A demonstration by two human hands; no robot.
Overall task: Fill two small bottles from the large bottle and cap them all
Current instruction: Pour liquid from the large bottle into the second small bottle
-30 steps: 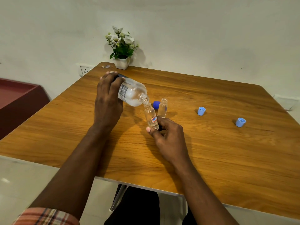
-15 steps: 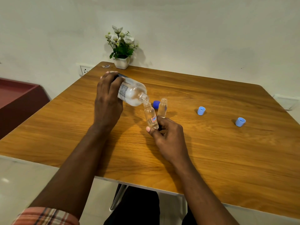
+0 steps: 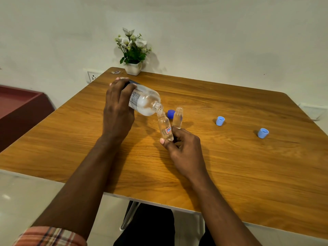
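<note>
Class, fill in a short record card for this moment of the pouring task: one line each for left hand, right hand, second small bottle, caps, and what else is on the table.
left hand: left hand holds the large bottle, tipped, mouth at the small bottle's neck
right hand: right hand holds the labelled small bottle at its base, tilted
second small bottle: spare small bottle upright, uncapped, just behind
caps: dark blue cap by the bottles; two light blue caps to the right
other: flower pot at the far edge
table: wooden table

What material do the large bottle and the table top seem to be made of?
Large bottle: probably clear plastic, glossy; see-through wall with highlights and a printed label. Table top: wood or wood-look laminate, smooth; visible grain, pale edge band. Which one, I cannot tell.
</note>
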